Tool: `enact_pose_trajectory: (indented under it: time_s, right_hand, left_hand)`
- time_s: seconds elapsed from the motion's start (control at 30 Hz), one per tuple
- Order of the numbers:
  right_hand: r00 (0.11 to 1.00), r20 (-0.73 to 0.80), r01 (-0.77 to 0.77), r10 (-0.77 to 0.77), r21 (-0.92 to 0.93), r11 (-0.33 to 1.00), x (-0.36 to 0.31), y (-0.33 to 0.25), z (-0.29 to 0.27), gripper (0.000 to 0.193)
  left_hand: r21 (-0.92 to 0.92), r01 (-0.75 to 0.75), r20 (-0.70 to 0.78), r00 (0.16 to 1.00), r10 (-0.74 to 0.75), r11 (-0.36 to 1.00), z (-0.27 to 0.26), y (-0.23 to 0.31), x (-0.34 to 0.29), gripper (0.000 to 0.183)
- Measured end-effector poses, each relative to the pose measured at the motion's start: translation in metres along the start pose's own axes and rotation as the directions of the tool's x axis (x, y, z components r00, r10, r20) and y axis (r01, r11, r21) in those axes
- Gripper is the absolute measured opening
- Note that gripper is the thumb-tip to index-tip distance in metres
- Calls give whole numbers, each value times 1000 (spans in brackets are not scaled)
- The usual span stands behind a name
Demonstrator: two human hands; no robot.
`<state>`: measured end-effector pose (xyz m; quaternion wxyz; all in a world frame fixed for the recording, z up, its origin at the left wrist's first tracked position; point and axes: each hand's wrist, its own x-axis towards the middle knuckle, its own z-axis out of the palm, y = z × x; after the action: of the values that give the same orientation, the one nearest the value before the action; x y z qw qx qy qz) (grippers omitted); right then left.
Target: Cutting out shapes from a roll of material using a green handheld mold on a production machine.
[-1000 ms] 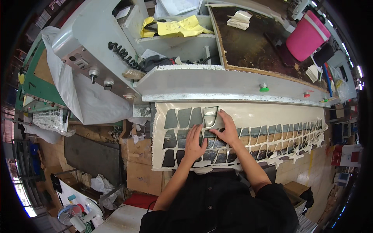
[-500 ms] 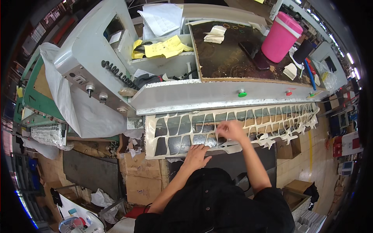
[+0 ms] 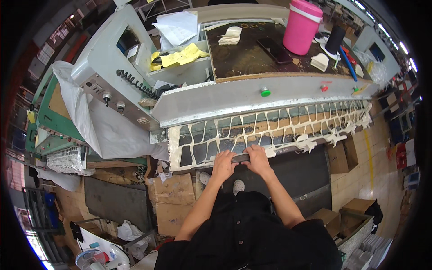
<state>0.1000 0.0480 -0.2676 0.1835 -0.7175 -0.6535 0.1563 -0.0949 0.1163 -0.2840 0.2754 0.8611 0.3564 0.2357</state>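
A long cream sheet (image 3: 194,158), cut through with rows of openings into a lattice, lies on a dark board (image 3: 240,158) on the bed of a grey cutting press. My left hand (image 3: 223,166) and my right hand (image 3: 258,160) are side by side at the board's near edge. Both have their fingers over the top and their thumbs turned toward each other, gripping the edge. A short stretch of bare dark edge shows between them. The undersides of both grips are hidden. Ragged scraps of the sheet (image 3: 307,144) hang over the front edge, to the right.
Above the bed, the press beam carries a green button (image 3: 265,92) and a red button (image 3: 324,88). On its wooden top stand a pink jug (image 3: 302,29), a phone (image 3: 274,50) and cream pieces (image 3: 231,36). Cardboard boxes (image 3: 343,155) stand on the floor at right.
My right hand has come down from above the lattice to the board's near edge, beside my left hand. My left hand now grips that edge too. The view has shifted.
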Motion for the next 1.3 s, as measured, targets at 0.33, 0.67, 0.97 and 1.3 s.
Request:
enact_pose_trajectory:
  time_s: [0.33, 0.67, 0.97, 1.3]
  right_hand:
    - [997, -14, 74, -74, -21, 997, -11, 4, 0, 47]
    - [961, 266, -55, -79, 463, 885, 50, 28, -10, 31]
    - [979, -198, 37, 54, 430, 902, 95, 49, 59, 12]
    - [869, 475, -483, -142, 875, -26, 45, 40, 61, 63]
  left_hand:
    - [-33, -20, -44, 999, 18, 999, 7, 3, -15, 39]
    - [99, 188, -154, 973, -171, 977, -20, -34, 38, 72]
    - [116, 457, 167, 866, -471, 882, -3, -64, 87, 90]
    - [-8, -120, 274, 954, 118, 993, -89, -16, 40, 63]
